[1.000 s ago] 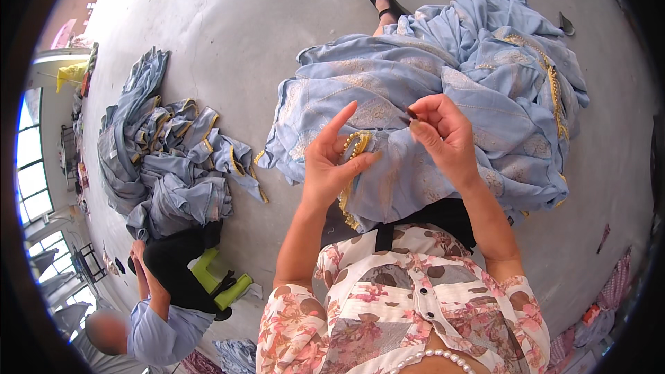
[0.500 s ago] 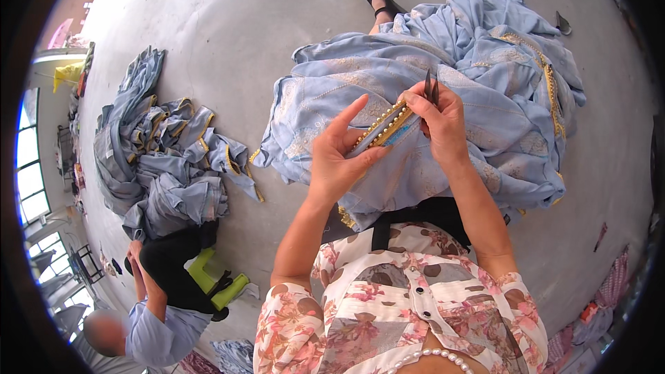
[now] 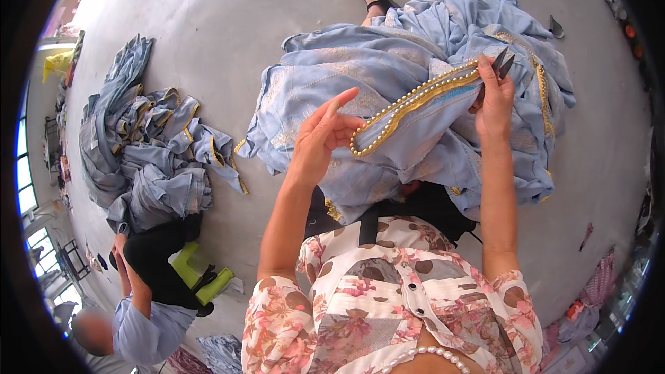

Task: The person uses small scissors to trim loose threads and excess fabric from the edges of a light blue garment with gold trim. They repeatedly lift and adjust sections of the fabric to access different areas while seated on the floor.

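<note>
1. I treat the beaded edging [image 3: 415, 102] as my landmark: it is held out slantwise between my hands, raised over the blue cloth [image 3: 360, 48] that spreads beneath and beyond it.

2. At the edging's upper right end is my right hand [image 3: 495, 104], thumb and fingers pinching that end. A firm but light pinch seems best here, so the beads are not pressed hard against each other.

3. The same hand carries the dark snips [image 3: 508, 66], their points parted and jutting up just past that end. I should angle those points away from the edging and the cloth, since a careless turn of the wrist could nick either.

4. At the edging's lower left, rounded end is my left hand [image 3: 318, 142]. Its index finger points out straight, above the edging; the other fingers curl in beside the rounded end. I cannot tell whether they pinch it or only touch it.

5. For an even line, I judge it wise to support that rounded end gently, without tugging at the beads.

6. Just below the edging's right half shows a bright blue strip [image 3: 454, 93]. Tilting the edging toward me should let me see strip and beads together, without the cloth folding over them.
</note>
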### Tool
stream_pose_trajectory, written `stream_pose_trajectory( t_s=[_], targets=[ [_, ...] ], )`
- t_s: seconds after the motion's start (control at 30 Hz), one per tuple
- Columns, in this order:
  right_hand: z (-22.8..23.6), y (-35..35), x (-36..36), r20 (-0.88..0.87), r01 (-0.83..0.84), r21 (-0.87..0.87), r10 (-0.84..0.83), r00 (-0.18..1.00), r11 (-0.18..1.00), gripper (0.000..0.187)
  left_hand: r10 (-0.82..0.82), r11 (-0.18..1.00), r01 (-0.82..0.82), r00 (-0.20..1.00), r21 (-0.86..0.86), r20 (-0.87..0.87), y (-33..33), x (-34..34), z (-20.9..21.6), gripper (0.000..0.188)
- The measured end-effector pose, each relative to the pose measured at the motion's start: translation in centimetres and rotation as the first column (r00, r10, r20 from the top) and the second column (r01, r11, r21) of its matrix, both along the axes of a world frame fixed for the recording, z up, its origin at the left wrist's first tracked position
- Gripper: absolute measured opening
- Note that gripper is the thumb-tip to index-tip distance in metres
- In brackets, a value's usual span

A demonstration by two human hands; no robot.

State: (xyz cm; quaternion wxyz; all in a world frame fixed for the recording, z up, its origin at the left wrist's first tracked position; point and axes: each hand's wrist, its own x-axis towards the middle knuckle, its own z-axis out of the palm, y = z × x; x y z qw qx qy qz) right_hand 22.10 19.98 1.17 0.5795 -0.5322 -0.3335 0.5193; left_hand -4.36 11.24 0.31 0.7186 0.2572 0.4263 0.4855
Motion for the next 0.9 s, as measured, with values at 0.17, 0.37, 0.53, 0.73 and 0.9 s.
stream_pose_trajectory(
  t_s=[0.17, 0.37, 0.53, 0.73, 0.9],
  targets=[
    [1.9, 0.8, 13.4, 0.129, 0.267, 0.063, -0.274, 0.953, 0.962, 0.024, 0.133, 0.984, -0.107, 0.972, 0.140, -0.194, -0.3, -2.2, -0.3, 0.039],
    [-3.9, -8.6, 43.2, 0.330, 0.519, -0.303, -0.423, 0.844, 0.800, 0.024, 0.444, 0.896, -0.383, 0.748, 0.225, -0.494, -3.7, -8.6, -3.0, 0.030],
    [-0.3, -9.7, 26.1, 0.838, 0.410, 0.265, -0.419, 0.350, 0.873, 0.020, 0.475, 0.853, -0.455, 0.477, 0.254, -0.740, -7.0, -8.9, -5.3, 0.026],
    [1.0, -7.6, 8.8, 0.996, -0.324, 0.081, -0.062, 0.068, 0.943, 0.043, 0.465, 0.885, -0.020, 0.117, 0.466, -0.878, -4.9, -5.1, -5.5, 0.031],
    [-11.6, -3.6, 21.4, 1.000, -0.301, -0.013, 0.008, -0.017, 0.954, 0.052, 0.445, 0.885, 0.071, 0.160, 0.460, -0.881, -4.1, -5.7, -6.7, 0.034]
  ],
)
